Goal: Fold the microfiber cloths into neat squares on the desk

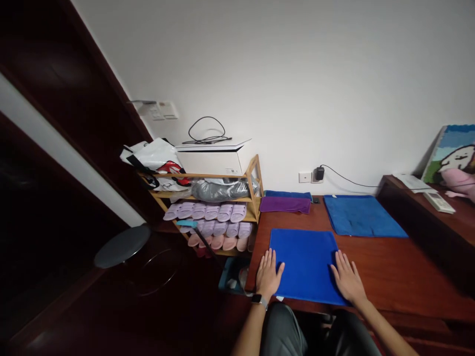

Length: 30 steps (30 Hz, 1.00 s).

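Note:
A bright blue cloth (306, 264) lies spread flat near the front edge of the wooden table (386, 272). My left hand (267, 277) rests open at the cloth's left edge, fingers stretched forward and thumb on the fabric. At the right edge my right hand (348, 279) lies flat too, with its fingers apart. A small white tag (279, 298) sticks out at the front left corner. Behind, to the right, is a darker blue cloth (365, 215) laid flat. A folded purple cloth (285, 204) sits at the back left, with a folded blue cloth (289, 194) behind it.
Left of the table stands a shoe rack (256, 198) with rows of slippers (211, 212) and a white box (211, 160) on top. A round stool (122, 246) is farther left. On the raised right side lies a remote control (439, 202). A black adapter (319, 173) is plugged into the wall.

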Available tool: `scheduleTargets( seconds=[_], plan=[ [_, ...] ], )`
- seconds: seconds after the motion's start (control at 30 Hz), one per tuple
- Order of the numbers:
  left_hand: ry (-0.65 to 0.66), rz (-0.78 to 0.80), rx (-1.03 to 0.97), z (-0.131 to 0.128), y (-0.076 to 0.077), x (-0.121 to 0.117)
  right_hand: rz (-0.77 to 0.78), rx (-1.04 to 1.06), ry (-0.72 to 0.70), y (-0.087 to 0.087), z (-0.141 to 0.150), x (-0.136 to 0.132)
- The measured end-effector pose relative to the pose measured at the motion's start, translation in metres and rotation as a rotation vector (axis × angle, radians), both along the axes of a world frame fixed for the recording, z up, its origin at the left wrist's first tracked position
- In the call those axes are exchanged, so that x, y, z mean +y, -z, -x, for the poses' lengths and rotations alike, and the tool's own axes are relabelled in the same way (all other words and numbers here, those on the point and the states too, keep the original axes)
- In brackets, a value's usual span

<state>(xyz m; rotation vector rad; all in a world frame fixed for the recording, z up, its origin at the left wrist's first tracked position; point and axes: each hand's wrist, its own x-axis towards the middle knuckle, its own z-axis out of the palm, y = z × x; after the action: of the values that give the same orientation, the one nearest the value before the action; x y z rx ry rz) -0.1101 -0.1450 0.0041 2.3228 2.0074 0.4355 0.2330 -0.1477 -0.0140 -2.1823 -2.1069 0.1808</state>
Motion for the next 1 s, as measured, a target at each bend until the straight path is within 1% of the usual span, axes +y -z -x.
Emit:
scheduleTargets(
  seconds=[0.07,0.17,0.23,0.27,0.33,0.4,0.43,0.5,0.53,0.57,0.6,0.63,0.67,0.7,0.8,0.9,0.97,1.0],
  plan=[
    [0.000,-0.003,-0.004,0.001,-0.001,0.000,-0.039,-0.008,-0.017,0.006,-0.001,-0.016],
    [0.004,-0.035,0.014,0.006,-0.009,-0.001,-0.023,-0.001,-0.022,0.011,0.002,-0.032],
    [0.022,-0.079,0.031,-0.002,-0.019,-0.005,-0.011,0.016,-0.013,0.010,0.006,-0.035],
    [0.044,-0.100,0.035,-0.013,-0.025,-0.009,-0.011,0.027,-0.011,0.009,0.007,-0.034],
    [0.146,-0.124,0.034,-0.051,-0.036,-0.020,-0.013,0.052,-0.007,0.004,0.009,-0.032],
    [0.312,-0.111,0.020,-0.105,-0.042,-0.033,-0.012,0.071,-0.015,0.000,0.008,-0.032],
    [0.397,-0.091,0.009,-0.134,-0.042,-0.039,-0.013,0.073,-0.030,-0.001,0.007,-0.032],
    [0.483,-0.035,-0.024,-0.182,-0.038,-0.049,-0.021,0.066,-0.076,-0.001,0.005,-0.034],
    [0.491,-0.005,-0.038,-0.198,-0.035,-0.052,-0.026,0.061,-0.098,-0.001,0.004,-0.035],
    [0.480,0.020,-0.049,-0.207,-0.030,-0.054,-0.030,0.060,-0.115,-0.001,0.003,-0.036],
    [0.461,0.038,-0.052,-0.209,-0.026,-0.056,-0.031,0.064,-0.122,-0.001,0.003,-0.037],
    [0.438,0.048,-0.047,-0.203,-0.022,-0.057,-0.028,0.069,-0.117,-0.002,0.004,-0.037],
    [0.413,0.052,-0.035,-0.191,-0.019,-0.057,-0.022,0.075,-0.103,-0.003,0.004,-0.037],
    [0.384,0.051,-0.017,-0.173,-0.016,-0.058,-0.019,0.079,-0.082,-0.004,0.005,-0.037],
    [0.231,0.033,0.052,-0.098,-0.014,-0.060,-0.021,0.084,-0.026,-0.004,0.008,-0.035],
    [0.055,0.006,0.095,-0.023,-0.012,-0.062,-0.040,0.098,-0.023,0.003,0.007,-0.034],
    [0.013,0.000,0.088,0.010,-0.007,-0.063,-0.047,0.095,-0.023,0.011,0.005,-0.034],
    [0.005,0.000,0.076,0.019,-0.004,-0.063,-0.046,0.087,-0.023,0.015,0.004,-0.034]
  ],
)
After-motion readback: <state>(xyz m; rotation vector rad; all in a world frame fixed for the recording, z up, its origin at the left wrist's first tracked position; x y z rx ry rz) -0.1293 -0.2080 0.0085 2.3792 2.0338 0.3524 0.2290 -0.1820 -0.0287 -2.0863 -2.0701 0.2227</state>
